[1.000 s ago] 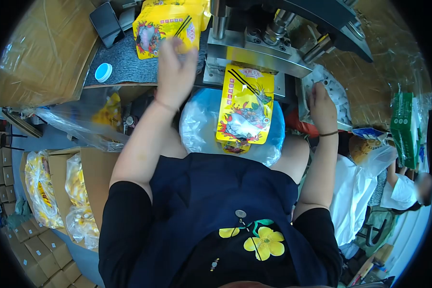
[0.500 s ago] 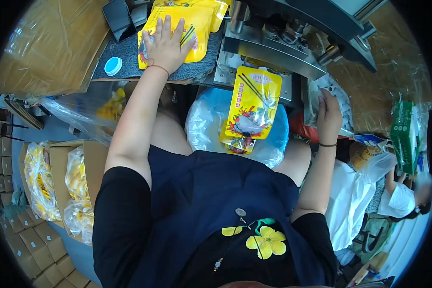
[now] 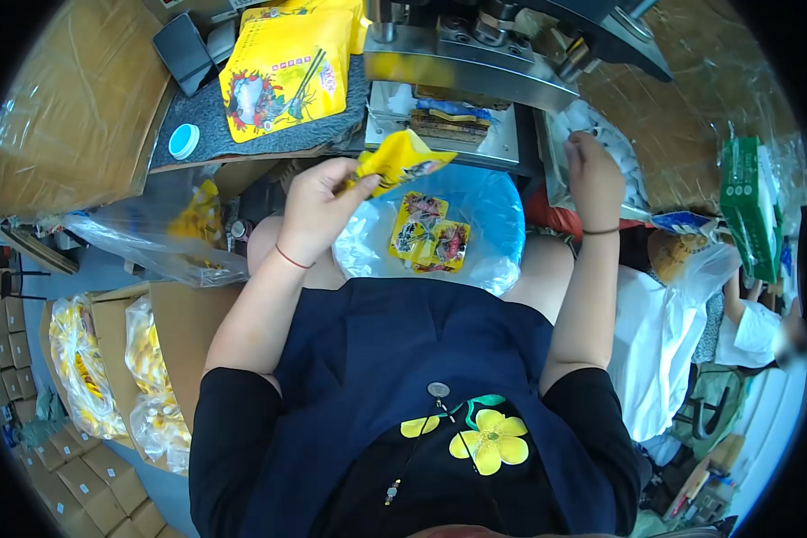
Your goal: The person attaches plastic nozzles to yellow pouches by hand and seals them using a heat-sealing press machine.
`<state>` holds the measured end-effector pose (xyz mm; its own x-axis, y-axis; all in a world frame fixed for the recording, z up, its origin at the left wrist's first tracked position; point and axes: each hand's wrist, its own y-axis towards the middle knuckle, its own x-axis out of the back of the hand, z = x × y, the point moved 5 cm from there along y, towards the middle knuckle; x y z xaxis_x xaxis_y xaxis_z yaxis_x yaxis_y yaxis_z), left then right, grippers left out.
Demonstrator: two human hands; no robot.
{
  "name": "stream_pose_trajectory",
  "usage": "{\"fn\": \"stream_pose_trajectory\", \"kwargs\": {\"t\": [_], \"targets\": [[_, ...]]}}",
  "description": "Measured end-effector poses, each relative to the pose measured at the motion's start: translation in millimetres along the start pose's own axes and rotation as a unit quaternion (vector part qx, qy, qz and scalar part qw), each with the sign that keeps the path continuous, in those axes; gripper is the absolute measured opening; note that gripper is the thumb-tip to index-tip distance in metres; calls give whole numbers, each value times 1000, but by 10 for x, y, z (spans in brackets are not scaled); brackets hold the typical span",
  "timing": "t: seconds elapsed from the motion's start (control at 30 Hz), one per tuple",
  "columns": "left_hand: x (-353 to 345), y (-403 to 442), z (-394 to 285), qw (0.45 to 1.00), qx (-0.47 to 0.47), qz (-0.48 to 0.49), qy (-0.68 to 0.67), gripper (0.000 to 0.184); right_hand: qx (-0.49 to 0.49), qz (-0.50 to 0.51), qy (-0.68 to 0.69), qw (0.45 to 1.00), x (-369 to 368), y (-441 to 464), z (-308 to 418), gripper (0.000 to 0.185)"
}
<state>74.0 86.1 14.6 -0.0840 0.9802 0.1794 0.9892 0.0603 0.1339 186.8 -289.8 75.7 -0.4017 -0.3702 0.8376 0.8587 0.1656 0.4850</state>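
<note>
Left hand tight on a yellow pouch, right hand's hold unclear, grey worktop ahead, brown cartons leftward.

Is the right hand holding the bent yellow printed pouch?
No, the left hand grips the bent yellow printed pouch; the right hand is away from it.

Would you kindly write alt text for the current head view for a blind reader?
A bare left hand holds a yellow pouch in front of a metal machine, near a round plastic-lined container with yellow packets inside. The right hand is by a tray of small white pieces. A stack of yellow pouches lies at the upper left.
</note>
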Motion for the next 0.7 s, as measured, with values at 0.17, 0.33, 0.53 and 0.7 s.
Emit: {"fn": "stream_pose_trajectory", "kwargs": {"t": [0.17,0.33,0.53,0.7], "targets": [[-411,-114,-84,994,54,74,-55,18,74,-133,20,988,301,-10,195,18],[-785,-228,-132,978,83,132,-137,21,68,93,434,894,381,-206,1157,11],[-1017,-362,-297,944,104,193,-247,31,178,131,308,925,374,-115,1161,16],[-1212,-464,-217,872,215,274,-345,30,146,236,292,915,338,-100,1031,16]]}}
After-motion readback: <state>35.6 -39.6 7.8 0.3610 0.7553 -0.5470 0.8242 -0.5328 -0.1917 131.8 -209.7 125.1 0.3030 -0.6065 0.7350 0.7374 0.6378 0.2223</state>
